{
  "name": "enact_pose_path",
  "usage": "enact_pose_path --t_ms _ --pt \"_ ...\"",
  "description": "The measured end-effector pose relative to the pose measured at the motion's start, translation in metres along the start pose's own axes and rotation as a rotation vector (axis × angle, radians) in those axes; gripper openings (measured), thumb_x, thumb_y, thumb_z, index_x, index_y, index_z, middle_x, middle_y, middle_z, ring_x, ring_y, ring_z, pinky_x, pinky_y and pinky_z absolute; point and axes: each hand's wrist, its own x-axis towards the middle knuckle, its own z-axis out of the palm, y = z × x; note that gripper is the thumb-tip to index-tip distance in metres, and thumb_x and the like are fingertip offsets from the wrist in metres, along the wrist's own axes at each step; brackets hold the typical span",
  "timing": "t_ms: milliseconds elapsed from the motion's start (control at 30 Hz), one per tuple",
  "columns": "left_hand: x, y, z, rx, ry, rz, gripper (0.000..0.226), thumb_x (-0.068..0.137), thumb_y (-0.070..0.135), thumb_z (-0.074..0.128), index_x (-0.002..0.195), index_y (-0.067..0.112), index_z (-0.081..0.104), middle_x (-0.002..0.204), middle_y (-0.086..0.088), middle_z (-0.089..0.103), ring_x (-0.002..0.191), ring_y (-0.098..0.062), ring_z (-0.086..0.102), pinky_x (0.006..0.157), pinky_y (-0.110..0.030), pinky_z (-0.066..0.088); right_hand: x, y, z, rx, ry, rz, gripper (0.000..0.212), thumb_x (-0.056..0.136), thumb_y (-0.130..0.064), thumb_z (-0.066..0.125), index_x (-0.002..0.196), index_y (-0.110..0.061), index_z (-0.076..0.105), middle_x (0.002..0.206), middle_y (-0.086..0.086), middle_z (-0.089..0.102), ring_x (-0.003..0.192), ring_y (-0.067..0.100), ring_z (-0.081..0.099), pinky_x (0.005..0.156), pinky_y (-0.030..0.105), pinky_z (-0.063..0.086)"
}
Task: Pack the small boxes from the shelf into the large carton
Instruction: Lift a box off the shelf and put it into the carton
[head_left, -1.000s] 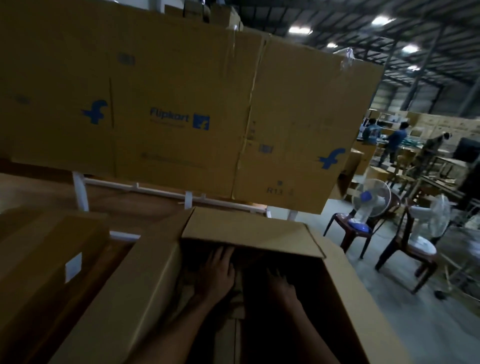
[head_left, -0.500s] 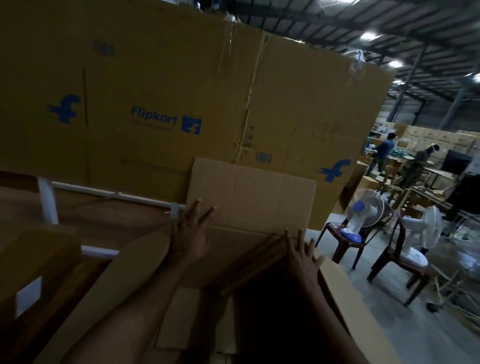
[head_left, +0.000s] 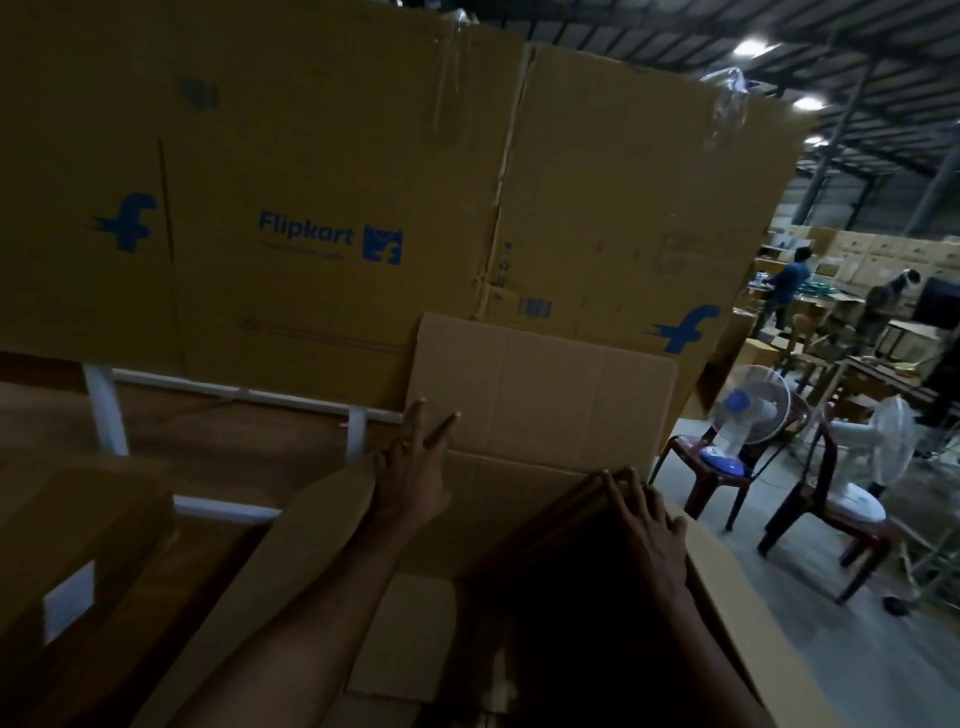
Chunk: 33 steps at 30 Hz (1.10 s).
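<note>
Moved since earlier: both hands, which were reaching deep inside the large carton one second ago, are now up at its rim. The far flap, folded over the opening then, is now standing upright.
Hidden inside: the carton's interior is lying in deep shadow, so I cannot tell what is packed there. Only a pale piece of cardboard is showing at the bottom centre.
Cut off: both forearms and the near side of the carton are running out of the lower edge of the frame.
Left hand: it is touching the lower left corner of the far flap, beside the end of the left flap. The fingers are straight and spread apart, holding nothing.
Right hand: it is resting on the upper edge of the right flap, which is tilting and looking almost black in the shadow. The fingers are lying together, nearly straight.
Large carton: it is occupying the lower centre of the frame. It is plain brown corrugated board, showing faint vertical creases on the far flap.
Small box: it is sitting at the lower left, blurred and brown, carrying a white label.
Behind: a printed cardboard sheet with blue logos is filling the upper left and centre, above a white frame.
Right side: two fans are standing on chairs. Two people are standing far back, too small to describe.
</note>
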Motion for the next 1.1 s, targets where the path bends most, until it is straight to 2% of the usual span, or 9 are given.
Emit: enact_pose_path --t_ms 200,367,433,567,800,900,967,1033,1100 --pt "-0.004 0.010 0.000 0.018 0.003 -0.043 0.115 0.077 0.043 0.075 0.155 0.055 -0.009 0.167 -0.002 -0.027 0.135 -0.040 0.045 0.103 -0.053 0.043 0.009 0.014 -0.001 0.029 0.065 -0.039 0.099 0.097 -0.032 0.061 0.160 -0.042 -0.014 0.171 0.001 -0.016 0.153 0.038 0.020 0.107 0.055 0.036" --pt "-0.003 0.014 0.000 0.007 -0.014 -0.051 0.113 0.079 0.042 0.074 0.155 0.054 -0.008 0.167 -0.002 -0.028 0.137 -0.040 0.042 0.105 -0.053 0.038 0.013 0.020 0.005 0.020 0.066 -0.052 0.108 0.095 -0.036 0.065 0.156 -0.046 -0.024 0.168 0.000 -0.022 0.155 0.039 0.018 0.108 0.056 0.038" --pt "-0.003 0.014 0.000 -0.003 -0.018 -0.046 0.111 0.080 0.041 0.073 0.156 0.054 -0.007 0.167 -0.003 -0.028 0.140 -0.041 0.038 0.106 -0.053 0.038 0.015 0.021 0.003 0.009 0.037 -0.061 0.112 0.095 -0.034 0.066 0.153 -0.046 -0.029 0.167 0.002 -0.025 0.157 0.038 0.012 0.111 0.057 0.033" --pt "-0.006 0.008 -0.004 -0.041 -0.067 -0.032 0.106 0.083 0.042 0.069 0.156 0.052 -0.006 0.168 -0.004 -0.025 0.142 -0.041 0.038 0.106 -0.053 0.039 0.000 0.014 -0.013 0.046 -0.074 -0.112 0.101 0.098 -0.047 0.059 0.157 -0.043 -0.023 0.165 0.003 -0.031 0.157 0.033 -0.013 0.122 0.063 0.009" --pt "-0.025 0.037 -0.051 -0.100 -0.160 -0.029 0.097 0.091 0.028 0.061 0.157 0.053 -0.006 0.169 -0.001 -0.021 0.155 -0.042 0.007 0.118 -0.064 0.024 -0.074 -0.010 -0.072 0.128 -0.116 -0.170 0.099 0.097 -0.053 0.058 0.155 -0.049 -0.022 0.163 0.001 -0.037 0.154 0.034 -0.023 0.125 0.062 0.007" --pt "-0.061 0.065 -0.079 -0.149 -0.202 -0.019 0.097 0.092 0.027 0.062 0.156 0.055 -0.005 0.170 0.000 -0.018 0.152 -0.046 0.018 0.115 -0.061 0.031 -0.123 -0.011 -0.100 0.168 -0.174 -0.226 0.096 0.097 -0.053 0.059 0.151 -0.056 -0.020 0.164 -0.003 -0.034 0.157 0.035 -0.011 0.124 0.062 0.017" --pt "-0.096 0.082 -0.091 -0.185 -0.191 0.026 0.094 0.092 0.032 0.062 0.155 0.057 -0.004 0.172 0.001 -0.009 0.149 -0.046 0.027 0.111 -0.060 0.039 -0.157 -0.013 -0.116 0.232 -0.139 -0.268 0.095 0.097 -0.048 0.061 0.153 -0.057 -0.015 0.167 -0.006 -0.028 0.157 0.036 0.010 0.118 0.060 0.035" --pt "-0.139 0.101 -0.101 -0.230 -0.189 0.062 0.088 0.093 0.034 0.060 0.156 0.056 0.001 0.171 0.001 0.008 0.146 -0.042 0.035 0.112 -0.058 0.039 -0.193 -0.017 -0.130 0.292 -0.047 -0.284 0.091 0.098 -0.042 0.061 0.158 -0.054 -0.007 0.171 -0.007 -0.017 0.151 0.034 0.030 0.110 0.053 0.048" --pt "-0.188 0.120 -0.108 -0.237 -0.169 0.104 0.081 0.094 0.036 0.058 0.157 0.051 0.010 0.165 0.001 0.032 0.139 -0.034 0.046 0.107 -0.052 0.046 -0.226 -0.023 -0.137 0.333 0.031 -0.270 0.082 0.099 -0.038 0.060 0.160 -0.049 0.006 0.173 -0.006 -0.002 0.147 0.031 0.038 0.107 0.048 0.051"
